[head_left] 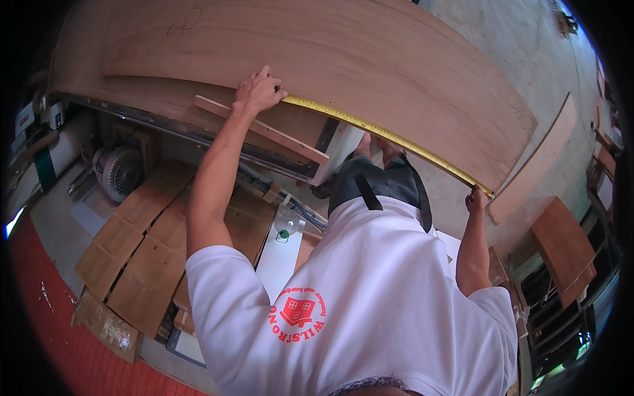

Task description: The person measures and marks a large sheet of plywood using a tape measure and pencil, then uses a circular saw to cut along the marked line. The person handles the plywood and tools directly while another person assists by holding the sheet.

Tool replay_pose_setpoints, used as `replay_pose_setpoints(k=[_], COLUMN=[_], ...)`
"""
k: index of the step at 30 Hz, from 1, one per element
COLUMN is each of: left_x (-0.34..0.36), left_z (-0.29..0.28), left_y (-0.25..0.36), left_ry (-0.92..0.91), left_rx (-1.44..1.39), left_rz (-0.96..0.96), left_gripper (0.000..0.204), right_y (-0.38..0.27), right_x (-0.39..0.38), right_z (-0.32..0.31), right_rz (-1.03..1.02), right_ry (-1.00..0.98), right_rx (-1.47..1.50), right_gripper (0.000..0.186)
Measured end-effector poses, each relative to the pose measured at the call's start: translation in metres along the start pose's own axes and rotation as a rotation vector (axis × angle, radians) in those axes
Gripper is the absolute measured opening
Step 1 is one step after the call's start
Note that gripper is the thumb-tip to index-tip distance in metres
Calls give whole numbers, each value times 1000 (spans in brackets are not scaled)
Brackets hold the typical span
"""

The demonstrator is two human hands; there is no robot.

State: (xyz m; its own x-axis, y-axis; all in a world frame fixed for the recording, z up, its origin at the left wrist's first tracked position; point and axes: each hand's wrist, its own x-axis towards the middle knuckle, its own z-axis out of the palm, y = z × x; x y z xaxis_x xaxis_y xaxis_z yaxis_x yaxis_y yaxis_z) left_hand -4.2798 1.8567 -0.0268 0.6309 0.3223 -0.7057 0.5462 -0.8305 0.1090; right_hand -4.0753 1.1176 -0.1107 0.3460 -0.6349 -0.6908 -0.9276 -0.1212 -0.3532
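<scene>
Along the near edge of the broad plywood sheet [330, 56], I have a yellow tape [380, 133] stretched out straight, its marked face turned up. My left hand [261, 91] is over that edge, left of the sheet's middle, with thumb and fingers pinched on the tape; whether anything else sits in the palm, I cannot tell. My right hand [476, 198] is closed on the tape's other end, near the sheet's right corner, though its fingers are too small to make out singly. I judge the tape light and springy, stiff while flat, apt to buckle if twisted, and slick under dry fingers. The place to take it is at each end, thumb on the flat face, fingers beneath, clear of its thin edges. The sheet itself looks thin for its breadth, so I expect it to flex and be awkward rather than very heavy, best taken by two opposite edges. Just in front of the sheet's near edge, beside my left forearm, lies a narrow wood strip [290, 144]; past its right end is a long slim board [538, 165].
</scene>
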Motion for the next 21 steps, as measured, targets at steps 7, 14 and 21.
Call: replay_pose_setpoints(k=[7, 14, 21], left_x=[-1, -2, -2], left_z=[-1, -2, -5], left_y=[1, 2, 4], left_ry=[23, 15, 2], left_rx=[31, 44, 46], left_rz=[18, 7, -3], left_gripper=[37, 37, 38], right_y=[-2, 1, 6], right_x=[-2, 6, 17], right_z=[3, 2, 1], right_rz=[14, 7, -3], right_ry=[19, 7, -26], right_rx=[11, 33, 9], right_gripper=[13, 11, 12])
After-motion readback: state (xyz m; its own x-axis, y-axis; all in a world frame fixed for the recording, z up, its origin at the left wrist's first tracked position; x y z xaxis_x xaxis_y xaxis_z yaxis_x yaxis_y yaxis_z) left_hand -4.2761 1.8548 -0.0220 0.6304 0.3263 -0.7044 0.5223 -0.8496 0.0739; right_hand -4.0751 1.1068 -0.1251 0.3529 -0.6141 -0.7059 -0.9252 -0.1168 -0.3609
